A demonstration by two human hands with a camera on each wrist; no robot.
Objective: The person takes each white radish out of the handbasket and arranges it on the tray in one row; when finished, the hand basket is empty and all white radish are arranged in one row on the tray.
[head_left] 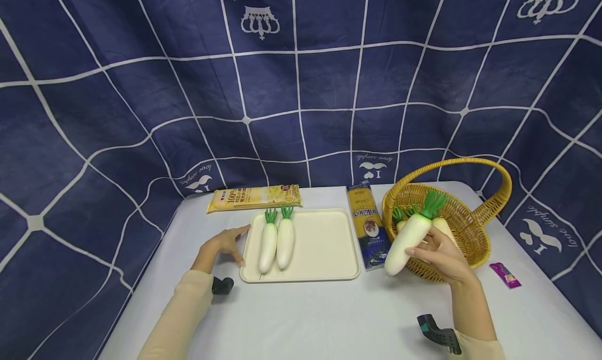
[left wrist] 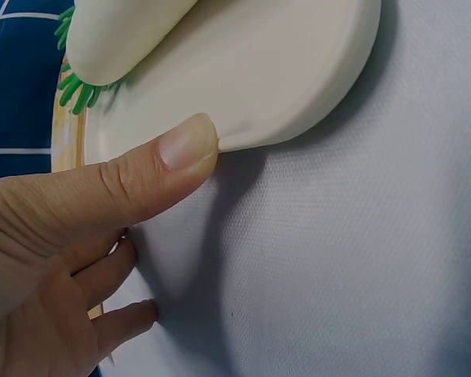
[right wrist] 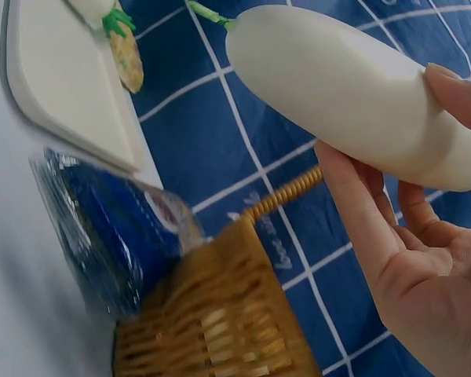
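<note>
A white radish (head_left: 408, 243) with a green top is held tilted above the front of a wicker basket (head_left: 482, 242); my right hand (head_left: 442, 255) grips it between thumb and fingers. In the right wrist view the radish (right wrist: 345, 94) spans the top, clear of the basket. At the left edge of a cream tray (head_left: 324, 245), my left hand (head_left: 229, 243) rests with spread fingers, its thumb touching the rim in the left wrist view. Two more radishes, one at left (head_left: 268, 247) and one beside it (head_left: 285, 242), lie side by side on the tray.
More radishes (head_left: 400, 225) sit inside the basket, partly hidden. A blue and yellow pasta packet (head_left: 369, 227) lies between tray and basket. Behind the tray is a yellow packet (head_left: 254, 197). A small purple packet (head_left: 505, 275) lies right of the basket. A blue checked curtain (head_left: 324, 83) hangs behind.
</note>
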